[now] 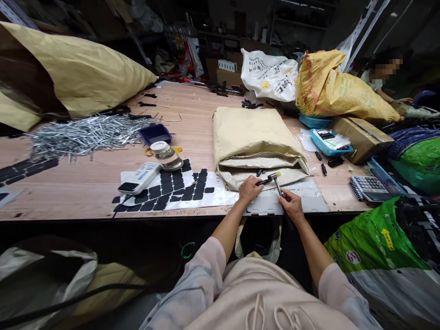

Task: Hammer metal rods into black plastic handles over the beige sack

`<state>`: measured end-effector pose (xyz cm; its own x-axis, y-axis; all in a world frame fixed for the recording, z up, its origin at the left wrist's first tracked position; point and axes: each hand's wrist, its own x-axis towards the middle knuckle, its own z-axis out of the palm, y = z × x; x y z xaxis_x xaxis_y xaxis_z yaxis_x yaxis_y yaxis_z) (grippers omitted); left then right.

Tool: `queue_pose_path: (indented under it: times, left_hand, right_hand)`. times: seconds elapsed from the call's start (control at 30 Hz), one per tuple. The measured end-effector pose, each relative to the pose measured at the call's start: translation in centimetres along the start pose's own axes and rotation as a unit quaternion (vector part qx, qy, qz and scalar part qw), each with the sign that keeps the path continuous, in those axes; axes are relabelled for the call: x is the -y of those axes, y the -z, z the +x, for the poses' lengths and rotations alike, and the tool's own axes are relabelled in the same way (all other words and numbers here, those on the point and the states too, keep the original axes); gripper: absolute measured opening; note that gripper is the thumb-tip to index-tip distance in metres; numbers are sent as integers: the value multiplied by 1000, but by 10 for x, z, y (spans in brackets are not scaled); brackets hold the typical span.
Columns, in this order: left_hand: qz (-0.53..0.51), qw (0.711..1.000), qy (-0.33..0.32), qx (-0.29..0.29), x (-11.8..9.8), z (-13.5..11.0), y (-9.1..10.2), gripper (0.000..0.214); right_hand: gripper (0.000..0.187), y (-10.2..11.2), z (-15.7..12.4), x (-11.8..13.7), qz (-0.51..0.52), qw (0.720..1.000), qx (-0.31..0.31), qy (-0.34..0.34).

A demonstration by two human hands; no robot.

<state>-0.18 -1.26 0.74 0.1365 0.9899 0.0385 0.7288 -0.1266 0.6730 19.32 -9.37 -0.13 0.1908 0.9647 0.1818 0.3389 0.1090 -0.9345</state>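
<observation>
Low over the front of the folded kraft paper sack (pixel 250 130), my two hands work close together. My left hand (pixel 249 189) is closed on a small black part (pixel 264 181), its kind too small to make out. A small hammer (pixel 277 185) with a metal shaft and a yellow-tipped head is gripped in my right hand (pixel 292 205). The hammer head is right at the end of the black part; whether they touch I cannot tell. Small black pieces (pixel 260 173) lie at the sack's open mouth, just behind the hammer.
Metal rods (pixel 89 135) lie heaped at left beside a dark blue tray (pixel 155 134) and a jar (pixel 167 156). Black sticker sheets (pixel 187 188) lie nearer. To the right are a blue basket (pixel 330 143), a carton (pixel 360 137) and a calculator (pixel 370 188). A person (pixel 378 78) sits beyond.
</observation>
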Motion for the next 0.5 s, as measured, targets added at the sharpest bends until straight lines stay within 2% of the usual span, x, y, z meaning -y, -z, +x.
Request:
queue_pose_path:
  times: [0.1,0.3,0.43,0.5]
  left_hand:
    - [-8,1000,-3,0,-1,0,0,25]
    - [-7,1000,1,3,-2,0,2,25]
    - [-10,1000,-3,5,-3,0,2,24]
    - [-12,1000,-1,6,-4,0,2,24]
  right_hand:
    - [45,-1,-3,5,-20,1000,-9,12]
    - [41,-4,-2,15,-100,994,35,38]
    - [43,-6,-1,24,-81,996,9,42]
    - [43,-7,-2,26,-76,996,16,50]
